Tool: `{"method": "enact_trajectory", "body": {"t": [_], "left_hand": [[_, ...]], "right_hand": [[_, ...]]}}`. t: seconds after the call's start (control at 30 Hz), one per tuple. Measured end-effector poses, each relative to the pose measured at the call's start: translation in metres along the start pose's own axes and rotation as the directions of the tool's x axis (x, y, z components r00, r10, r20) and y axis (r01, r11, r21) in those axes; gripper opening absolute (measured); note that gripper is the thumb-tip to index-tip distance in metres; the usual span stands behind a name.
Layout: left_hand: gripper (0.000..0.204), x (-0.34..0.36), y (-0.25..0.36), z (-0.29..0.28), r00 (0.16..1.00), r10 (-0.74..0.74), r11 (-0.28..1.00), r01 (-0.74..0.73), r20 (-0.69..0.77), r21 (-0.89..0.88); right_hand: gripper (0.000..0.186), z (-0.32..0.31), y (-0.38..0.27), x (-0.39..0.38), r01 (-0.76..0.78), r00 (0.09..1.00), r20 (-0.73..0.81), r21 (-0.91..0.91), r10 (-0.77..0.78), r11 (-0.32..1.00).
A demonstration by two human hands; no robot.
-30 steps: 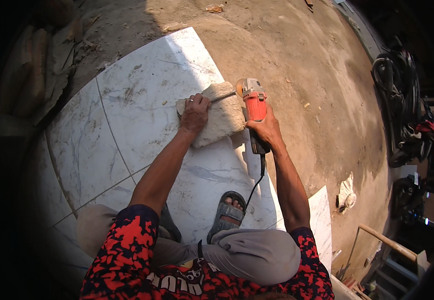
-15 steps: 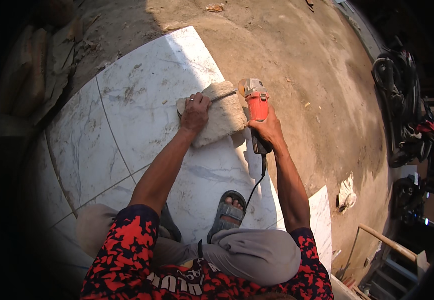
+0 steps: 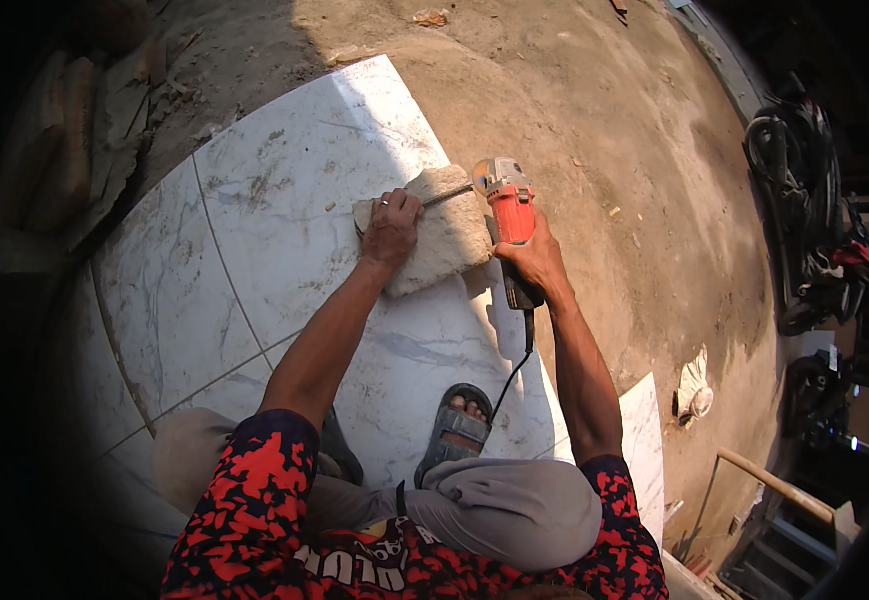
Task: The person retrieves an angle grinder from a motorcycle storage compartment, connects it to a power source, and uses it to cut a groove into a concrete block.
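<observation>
My left hand [image 3: 392, 228] is closed round a thin metal rod [image 3: 448, 194], pressing it against the top of a rough, pale stone block [image 3: 449, 240]. The block lies on white marbled tiles [image 3: 284, 230]. Fingers wrapped round its body, my right hand [image 3: 536, 258] holds a red and black angle grinder [image 3: 512, 215]. Its disc [image 3: 480, 177] is at the rod's far right end; whether they touch is hard to make out. From the grinder's rear a black cord [image 3: 514, 375] runs down beside my sandalled foot [image 3: 459, 425].
Brown bare ground [image 3: 634, 190] lies beyond the tiles. Dark cables or hoses [image 3: 794, 190] hang at the right, with a crumpled white cloth [image 3: 694, 388] nearer. A wooden handle [image 3: 774, 480] is at the lower right. Stacked sacks or slabs [image 3: 74, 140] stand far left.
The grinder has shifted very slightly left, its disc closer to the rod's end. My left hand and the stone block have hardly moved.
</observation>
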State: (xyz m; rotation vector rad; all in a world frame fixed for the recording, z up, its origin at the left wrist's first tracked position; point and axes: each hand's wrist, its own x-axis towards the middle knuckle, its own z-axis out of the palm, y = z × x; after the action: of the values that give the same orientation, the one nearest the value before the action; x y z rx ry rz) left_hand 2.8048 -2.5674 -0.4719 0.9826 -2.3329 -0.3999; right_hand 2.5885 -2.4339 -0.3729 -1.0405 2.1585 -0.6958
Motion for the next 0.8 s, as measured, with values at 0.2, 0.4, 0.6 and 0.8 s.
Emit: {"method": "enact_trajectory", "body": {"t": [0.2,0.4,0.6,0.8], "left_hand": [[0.007,-0.001,0.000,-0.001,1.000,0.004,1.000,-0.004,-0.006,0.006],[0.007,0.001,0.002,0.000,1.000,0.008,1.000,-0.008,0.010,0.006],[0.006,-0.001,-0.001,0.000,1.000,0.011,1.000,-0.011,0.009,0.021],[0.005,-0.001,0.000,0.001,1.000,0.013,1.000,-0.013,-0.025,0.001]], "right_hand": [[0.091,-0.004,-0.012,-0.006,-0.018,1.000,-0.005,0.049,0.018,0.999],[0.091,-0.004,-0.006,-0.005,0.030,1.000,-0.011,0.009,-0.029,1.000],[0.091,-0.003,-0.010,-0.008,-0.008,1.000,0.026,0.003,0.008,1.000],[0.092,-0.006,-0.009,-0.005,-0.024,1.000,0.007,0.005,0.024,1.000]]}}
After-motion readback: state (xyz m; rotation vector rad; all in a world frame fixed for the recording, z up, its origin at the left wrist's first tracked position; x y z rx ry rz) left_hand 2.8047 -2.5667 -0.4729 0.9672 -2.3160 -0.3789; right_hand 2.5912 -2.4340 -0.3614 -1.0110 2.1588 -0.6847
